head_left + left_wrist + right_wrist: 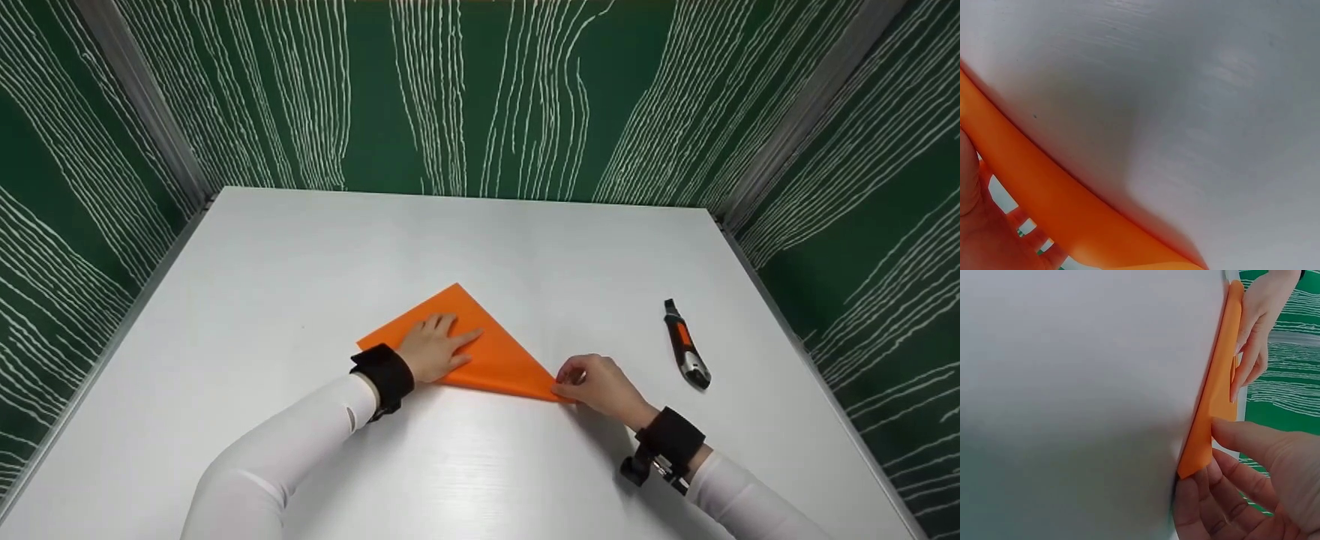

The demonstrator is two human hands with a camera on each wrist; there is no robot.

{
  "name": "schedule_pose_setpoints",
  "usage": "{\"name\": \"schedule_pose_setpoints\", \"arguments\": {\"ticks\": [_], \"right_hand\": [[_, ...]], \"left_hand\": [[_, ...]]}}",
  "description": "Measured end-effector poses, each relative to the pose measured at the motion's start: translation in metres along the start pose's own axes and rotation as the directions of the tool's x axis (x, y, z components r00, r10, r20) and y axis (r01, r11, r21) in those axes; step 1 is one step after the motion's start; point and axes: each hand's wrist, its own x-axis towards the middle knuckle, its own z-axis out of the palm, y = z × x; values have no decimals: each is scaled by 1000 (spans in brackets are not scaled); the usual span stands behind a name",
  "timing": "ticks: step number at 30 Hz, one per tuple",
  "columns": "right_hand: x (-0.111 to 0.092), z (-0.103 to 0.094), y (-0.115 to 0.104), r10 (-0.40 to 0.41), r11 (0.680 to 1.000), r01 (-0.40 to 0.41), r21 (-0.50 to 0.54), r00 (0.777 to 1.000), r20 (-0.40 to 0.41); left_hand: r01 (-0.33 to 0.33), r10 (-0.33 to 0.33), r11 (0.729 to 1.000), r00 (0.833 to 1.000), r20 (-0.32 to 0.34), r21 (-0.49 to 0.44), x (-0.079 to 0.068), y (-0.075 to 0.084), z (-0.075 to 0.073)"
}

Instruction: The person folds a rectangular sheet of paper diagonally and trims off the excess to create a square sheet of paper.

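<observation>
From where I stand, the orange paper (pixel 499 356) lies on the table in front of the person, folded into a pointed, roughly three-sided shape whose long axis runs from under the left hand (pixel 437 349) out to a narrow corner at the right hand (pixel 600 386). That corner is where everything turns: the right hand's grip has its thumb and fingertips brought together on the tip with hardly any gap, so it is the nearer hand by far, and the rest of the sheet stretches away to its left and a little farther from the person. The left hand lies palm down over the other end, fingers spread, resting on the paper without grasping it. Along the near side the fold looks rounded, not creased flat, in both wrist views. Another corner points toward the far side of the table. The white table (pixel 457 465) has a soft shine, and a utility knife (pixel 687 346) lies on it beyond the right hand, well apart from the paper. Around it all rise green walls (pixel 495 97) streaked with wavering pale lines, with grey posts (pixel 142 97) at the far corners.
</observation>
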Motion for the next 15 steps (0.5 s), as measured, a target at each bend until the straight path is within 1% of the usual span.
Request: {"name": "schedule_pose_setpoints", "arguments": {"ticks": [2, 4, 7, 11, 13, 15], "right_hand": [[-1, 3, -2, -25, 998, 24, -52, 999, -22], [-2, 7, -6, -68, 992, 63, -107, 997, -45], [-3, 14, -9, -159, 968, 144, -203, 986, -58], [-7, 23, -14, -283, 908, 255, -331, 959, -36], [-9, 27, -17, -335, 868, 301, -394, 942, -18], [-12, 31, -20, -372, 830, 330, -450, 928, -6]], "left_hand": [[-1, 1, 1000, 1000, 2, 0, 0, 0, 0], [0, 0, 1000, 1000, 6, 2, 0, 0, 1], [5, -5, 1000, 1000, 8, 9, 1, -1, 2], [13, -13, 1000, 1000, 17, 19, 1, 0, 2], [13, -14, 1000, 1000, 25, 19, 0, 1, 0], [11, -11, 1000, 1000, 22, 20, -1, 2, -2]]}}
